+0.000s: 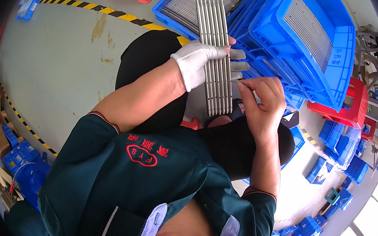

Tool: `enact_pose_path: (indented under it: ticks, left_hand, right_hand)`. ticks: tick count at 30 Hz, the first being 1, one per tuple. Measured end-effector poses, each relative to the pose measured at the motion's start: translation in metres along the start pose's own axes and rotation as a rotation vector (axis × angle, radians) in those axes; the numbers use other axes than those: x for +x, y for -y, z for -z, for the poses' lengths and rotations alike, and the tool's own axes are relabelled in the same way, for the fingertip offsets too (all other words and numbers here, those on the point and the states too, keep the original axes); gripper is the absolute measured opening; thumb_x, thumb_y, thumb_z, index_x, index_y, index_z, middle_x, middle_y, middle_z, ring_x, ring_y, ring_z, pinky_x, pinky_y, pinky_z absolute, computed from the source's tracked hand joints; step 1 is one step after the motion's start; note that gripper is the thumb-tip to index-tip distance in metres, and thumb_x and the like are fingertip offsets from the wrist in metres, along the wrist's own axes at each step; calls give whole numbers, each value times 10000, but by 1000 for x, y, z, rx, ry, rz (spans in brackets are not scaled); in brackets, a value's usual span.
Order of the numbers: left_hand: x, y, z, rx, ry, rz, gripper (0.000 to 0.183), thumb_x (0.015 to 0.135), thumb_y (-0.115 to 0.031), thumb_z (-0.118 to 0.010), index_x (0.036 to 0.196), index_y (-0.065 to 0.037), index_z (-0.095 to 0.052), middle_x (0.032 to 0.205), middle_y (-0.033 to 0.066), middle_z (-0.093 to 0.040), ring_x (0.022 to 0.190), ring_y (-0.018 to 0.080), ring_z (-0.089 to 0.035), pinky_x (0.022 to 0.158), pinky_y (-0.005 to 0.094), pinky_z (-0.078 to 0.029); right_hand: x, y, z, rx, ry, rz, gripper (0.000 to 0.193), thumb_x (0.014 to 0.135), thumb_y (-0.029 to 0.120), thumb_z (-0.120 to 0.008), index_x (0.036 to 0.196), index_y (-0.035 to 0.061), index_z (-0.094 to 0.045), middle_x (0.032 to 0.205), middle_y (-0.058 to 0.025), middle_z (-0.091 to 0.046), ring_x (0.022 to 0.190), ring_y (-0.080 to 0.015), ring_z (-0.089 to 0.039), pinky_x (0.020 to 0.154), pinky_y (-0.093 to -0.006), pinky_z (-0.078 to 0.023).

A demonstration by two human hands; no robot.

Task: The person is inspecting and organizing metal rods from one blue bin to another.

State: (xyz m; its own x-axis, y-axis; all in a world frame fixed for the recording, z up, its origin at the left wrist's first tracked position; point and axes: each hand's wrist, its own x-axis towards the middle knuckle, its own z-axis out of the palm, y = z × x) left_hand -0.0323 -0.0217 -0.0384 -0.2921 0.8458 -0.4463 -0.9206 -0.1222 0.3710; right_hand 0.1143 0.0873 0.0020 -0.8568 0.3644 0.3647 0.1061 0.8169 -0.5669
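My left hand (196, 62), in a white glove with the thumb tip bare, grips a flat row of several shiny metal rods (216, 77). The thumb lies across their top face and the gloved fingers show past the right edge. Small dark marks or holes run near the rods' lower ends. Close beside that right edge is my bare right hand (264, 101), with thumb and forefinger pinched together. A thin sliver of something seems to show at its fingertips, too small to name. The rods are held above my lap, between my knees.
Beyond the rods, a blue crate (172, 20) full of similar rods sits on the floor. To its right rises a stack of blue crates (273, 32), the top one also holding rods. Red stools (356, 102) stand at right and far left. Striped tape (87, 6) crosses the floor.
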Motion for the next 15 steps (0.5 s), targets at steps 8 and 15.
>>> enact_pose_path:
  ticks: [8, 15]
  left_hand:
    - [5, 3, 5, 15, -15, -16, 215, 950, -67, -468, 1162, -33, -487, 1113, 219, -584, 1057, 369, -606, 899, 519, -524]
    - [5, 4, 6, 8, -43, -24, 205, 949, -56, -467, 1151, -29, -488, 1101, 217, -586, 1044, 372, -610, 903, 518, -523]
  right_hand:
    - [1, 0, -2, -120, 24, 119, 110, 660, 59, -732, 753, 68, -673, 725, -35, -606, 717, -229, -561, 678, -354, -441]
    - [5, 0, -4, -165, 38, 168, 117, 653, 66, -732, 751, 72, -668, 728, -32, -604, 718, -230, -559, 672, -356, -433]
